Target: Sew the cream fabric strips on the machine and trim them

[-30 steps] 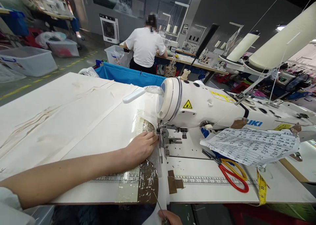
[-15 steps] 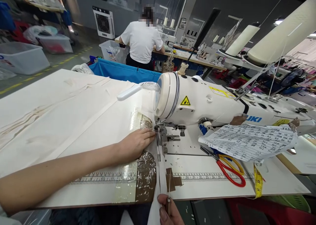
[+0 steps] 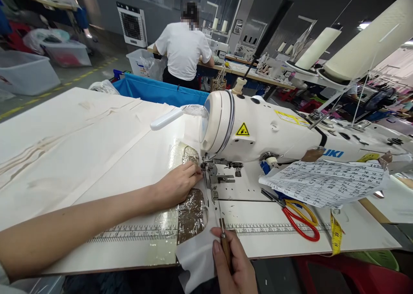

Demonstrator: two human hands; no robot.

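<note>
My left hand (image 3: pixel 179 183) lies beside the presser foot (image 3: pixel 206 165) of a white sewing machine (image 3: pixel 251 126). Its fingers are curled together at the edge of a strip of white fabric, fingertips partly hidden. An awl (image 3: pixel 225 246) with a wooden handle and thin metal point is gripped in my right hand (image 3: pixel 235 259), near the table's front edge. The thumb and forefinger of that hand also touch the white fabric (image 3: pixel 198 255), which runs up toward the presser foot and hangs over the edge. Under my left wrist is a taped brown patch (image 3: pixel 191 216) on the tabletop.
Scissors (image 3: pixel 300 221) with red and yellow handles and a yellow tape measure (image 3: pixel 336 234) lie to the right, by a handwritten sheet (image 3: pixel 325 184). Cream fabric (image 3: pixel 74 130) covers the left tabletop. A blue bin (image 3: pixel 155 90) stands behind; beyond it a person (image 3: pixel 185 49) sits working.
My right hand has moved up and slightly right with the awl, and the lower fabric now spreads over the table edge. The left hand's fingers have drawn in and bent more.
</note>
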